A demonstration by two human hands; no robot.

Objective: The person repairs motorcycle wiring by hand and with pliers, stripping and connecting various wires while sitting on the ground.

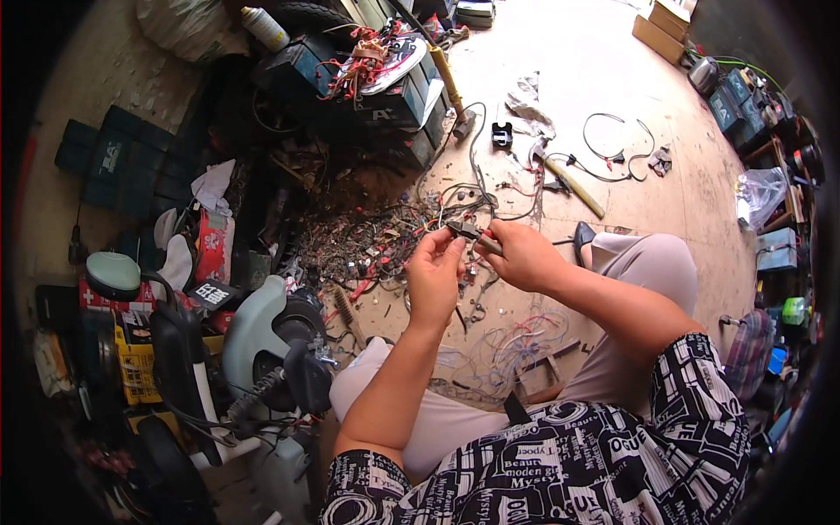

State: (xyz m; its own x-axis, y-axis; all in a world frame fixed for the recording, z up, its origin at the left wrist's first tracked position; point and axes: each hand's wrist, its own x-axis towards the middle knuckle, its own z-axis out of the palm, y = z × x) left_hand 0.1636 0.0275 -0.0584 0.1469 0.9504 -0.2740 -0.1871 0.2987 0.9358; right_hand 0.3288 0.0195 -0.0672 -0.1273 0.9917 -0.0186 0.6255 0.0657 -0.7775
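My right hand (525,254) is closed round the handles of dark metal pliers (464,229), whose jaws point left. Close beside it, my left hand (435,276) has its fingertips pinched together right at the jaws. What those fingers hold is too small and too hidden to make out. Under both hands, dark cables (477,197) and thin loose wires (516,337) lie on the floor. A heap of small mixed scrap (367,245) spreads to the left of my hands.
Beyond my hands lie a hammer (573,186) with a wooden handle and a small black bracket (501,136). Dark battery boxes (398,109) stand at the far left, red wires on top. A grey-green scooter part (254,337) stands at my left. Tools and boxes (777,249) line the right wall.
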